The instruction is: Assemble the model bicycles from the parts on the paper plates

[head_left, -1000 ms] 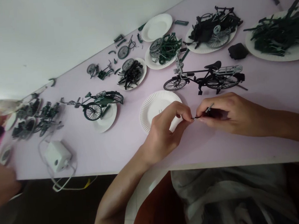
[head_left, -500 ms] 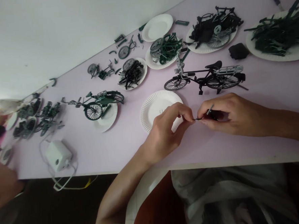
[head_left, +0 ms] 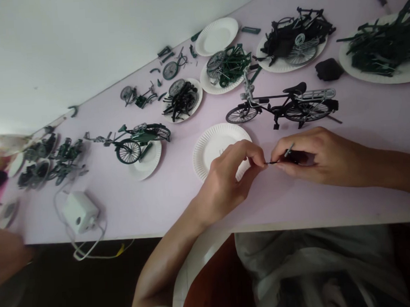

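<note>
My left hand (head_left: 229, 180) is closed in a pinch on one end of a thin dark piece (head_left: 271, 163). Its other end meets the fingertips of my right hand (head_left: 312, 158), which is curled closed. From between the right fingers sticks a short grey rod (head_left: 289, 149), beside something dark that the palm mostly hides. Just beyond both hands a black model bicycle (head_left: 285, 103) stands upright on the table. Partly behind my left hand lies a white paper plate (head_left: 204, 149) with a few tiny thin bits on it.
A green model tricycle (head_left: 138, 141) stands by a small plate (head_left: 148, 168). Plates of black parts (head_left: 181, 101), green parts (head_left: 229, 66) and dark frames (head_left: 288, 42) line the back. A white power adapter (head_left: 80, 211) with cable lies left. Another person's arm (head_left: 6, 253) shows at the left edge.
Both hands keep the same pinch, with barely any movement. The view has shifted very slightly, and the other person's arm at the left edge has moved a little lower.
</note>
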### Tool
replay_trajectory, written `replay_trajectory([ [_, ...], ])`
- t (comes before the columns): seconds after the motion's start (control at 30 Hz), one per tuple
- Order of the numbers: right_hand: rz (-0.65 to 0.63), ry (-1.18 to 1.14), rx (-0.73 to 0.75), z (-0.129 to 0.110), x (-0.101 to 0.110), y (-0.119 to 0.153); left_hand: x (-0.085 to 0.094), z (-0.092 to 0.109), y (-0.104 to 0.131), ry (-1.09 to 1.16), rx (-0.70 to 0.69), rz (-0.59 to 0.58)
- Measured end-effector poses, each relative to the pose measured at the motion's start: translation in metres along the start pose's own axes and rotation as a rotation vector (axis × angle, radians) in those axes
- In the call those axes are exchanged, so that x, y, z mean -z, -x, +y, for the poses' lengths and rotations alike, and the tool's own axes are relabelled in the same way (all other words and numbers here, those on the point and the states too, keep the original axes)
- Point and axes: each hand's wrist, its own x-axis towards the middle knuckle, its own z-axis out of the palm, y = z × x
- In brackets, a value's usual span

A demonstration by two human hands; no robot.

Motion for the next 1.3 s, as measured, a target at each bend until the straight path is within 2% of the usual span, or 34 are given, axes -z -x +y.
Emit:
replay_trajectory([
  [1.0,-0.014,0.006,-0.007,0.0005,0.0002,0.0004,-0.0014,-0.0012,-0.001,-0.031,-0.034,-0.016],
  [1.3,-0.023,0.004,-0.026,0.0001,-0.0005,0.0004,-0.0048,-0.0025,-0.0019,-0.099,-0.064,0.019],
])
